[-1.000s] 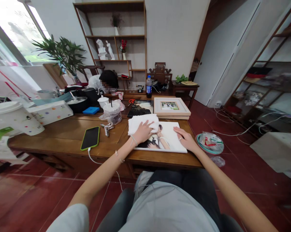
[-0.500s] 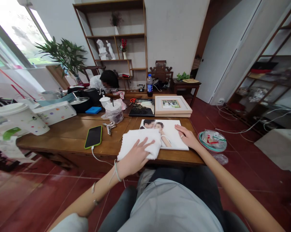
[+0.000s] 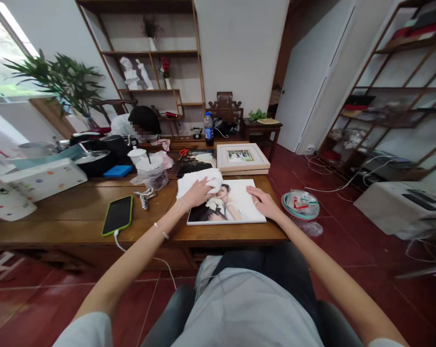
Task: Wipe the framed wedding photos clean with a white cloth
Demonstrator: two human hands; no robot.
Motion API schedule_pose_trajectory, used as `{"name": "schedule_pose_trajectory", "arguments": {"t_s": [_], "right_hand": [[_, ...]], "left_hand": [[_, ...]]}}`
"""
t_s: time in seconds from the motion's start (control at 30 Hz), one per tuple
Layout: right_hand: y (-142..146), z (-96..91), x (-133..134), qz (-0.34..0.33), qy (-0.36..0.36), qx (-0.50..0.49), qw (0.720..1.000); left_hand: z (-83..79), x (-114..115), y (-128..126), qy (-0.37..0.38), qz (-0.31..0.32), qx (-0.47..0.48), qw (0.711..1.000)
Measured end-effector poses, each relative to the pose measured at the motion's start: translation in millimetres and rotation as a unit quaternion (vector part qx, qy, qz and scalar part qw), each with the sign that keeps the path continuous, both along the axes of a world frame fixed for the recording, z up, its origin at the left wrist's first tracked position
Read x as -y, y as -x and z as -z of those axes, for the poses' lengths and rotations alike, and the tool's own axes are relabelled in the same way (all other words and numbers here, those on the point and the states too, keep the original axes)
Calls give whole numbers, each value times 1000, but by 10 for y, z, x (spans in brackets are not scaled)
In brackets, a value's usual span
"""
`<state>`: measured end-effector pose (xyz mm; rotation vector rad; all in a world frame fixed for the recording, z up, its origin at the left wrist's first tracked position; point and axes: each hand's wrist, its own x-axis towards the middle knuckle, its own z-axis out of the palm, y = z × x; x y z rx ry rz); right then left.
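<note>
Head view: cloth [image 3: 189, 183] under left hand [image 3: 198, 193] has gone from the print's near-left part, half a second back, to its far-left corner. Lower left now uncovered; suggests back-and-forth strokes over that side. Left fingers curve over the cloth; whether the grip pinches it, cannot tell. Right hand [image 3: 265, 202] flat on the print's right side, grip spread, closed on nothing. Print [image 3: 245, 212] flat on desk [image 3: 160, 214], near edge: white ground, dark suit, pale dress; far-left corner hidden.
</note>
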<state>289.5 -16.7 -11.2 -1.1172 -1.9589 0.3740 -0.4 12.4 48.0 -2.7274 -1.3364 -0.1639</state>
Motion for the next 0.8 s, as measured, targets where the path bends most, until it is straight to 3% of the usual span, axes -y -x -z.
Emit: {"name": "schedule_pose_trajectory", "arguments": {"t_s": [0.1,0.37,0.47,0.6,0.8], "right_hand": [[1,13,-8,-3,-1,-5,1000],[-10,41,-21,-6,-11,-8,1000],[-10,30,-12,-5,-11,-7,1000],[-9,14,1,-6,-10,-4,1000],[-11,26,-4,-4,-13,0,1000]], "left_hand": [[15,174,-32,-11,3,-7,1000],[-42,1207,-83,5,19,-32,999],[-70,1424,-61,18,41,-23,999],[-74,1336,-15,29,61,-10,998],[-16,630,-11,15,43,-2,999]]}}
